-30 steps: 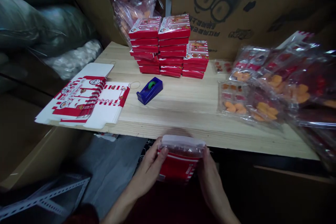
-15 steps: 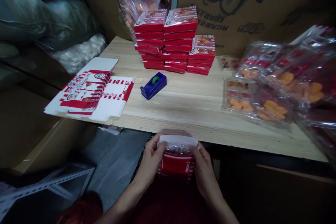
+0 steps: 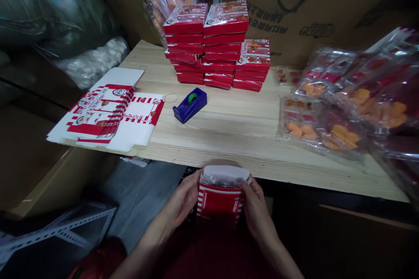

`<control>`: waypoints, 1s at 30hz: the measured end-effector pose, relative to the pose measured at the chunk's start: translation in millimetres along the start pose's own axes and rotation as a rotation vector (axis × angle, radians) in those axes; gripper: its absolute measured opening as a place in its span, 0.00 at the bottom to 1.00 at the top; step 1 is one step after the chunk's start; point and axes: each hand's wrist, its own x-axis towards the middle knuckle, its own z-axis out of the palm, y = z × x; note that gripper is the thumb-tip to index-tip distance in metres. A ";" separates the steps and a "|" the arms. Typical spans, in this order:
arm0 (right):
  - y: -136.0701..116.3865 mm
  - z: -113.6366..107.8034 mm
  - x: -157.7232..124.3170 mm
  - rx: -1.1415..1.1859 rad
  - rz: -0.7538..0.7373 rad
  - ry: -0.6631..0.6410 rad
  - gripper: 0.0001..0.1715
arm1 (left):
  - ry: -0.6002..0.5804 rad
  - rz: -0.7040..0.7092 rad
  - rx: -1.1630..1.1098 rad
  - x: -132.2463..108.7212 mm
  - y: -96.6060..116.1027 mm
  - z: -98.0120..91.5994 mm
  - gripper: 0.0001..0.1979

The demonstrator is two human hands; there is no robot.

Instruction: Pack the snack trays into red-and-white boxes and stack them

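Between my hands, below the table's front edge, is a red-and-white striped cardboard box (image 3: 221, 202) with its white flap raised at the far end. Clear plastic packaging shows inside its opening. My left hand (image 3: 186, 194) grips the box's left side near the flap. On the opposite side, my right hand (image 3: 255, 198) holds the edge, its thumb at the opening beside the flap. A blue tape dispenser (image 3: 190, 105) with a green core stands on the table beyond the box.
Stacked red boxes (image 3: 206, 43) stand at the back of the wooden table (image 3: 242, 130). Flat printed cartons (image 3: 98, 113) lie at the left. Clear packs with orange pieces (image 3: 303, 128) pile up on the right. A large cardboard box (image 3: 294, 13) rises behind; metal shelving (image 3: 65, 226) is lower left.
My left thumb has come away from the box's opening, and the left hand now sits lower along the side. The plastic packaging sits deeper inside. The view has shifted slightly.
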 end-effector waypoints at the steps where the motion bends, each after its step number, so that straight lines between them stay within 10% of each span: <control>1: 1.0 -1.7 -0.7 -0.006 0.001 -0.011 0.30 | 0.021 -0.001 -0.047 0.0 0.2 -1.1 0.19; 12: -10.0 -8.7 -3.0 0.103 0.085 -0.173 0.27 | 0.328 -0.024 0.038 6.8 -3.9 -0.8 0.14; 30: -30.6 -40.1 20.8 -0.344 -0.093 -0.524 0.12 | -0.380 0.187 0.673 20.0 29.2 -37.3 0.17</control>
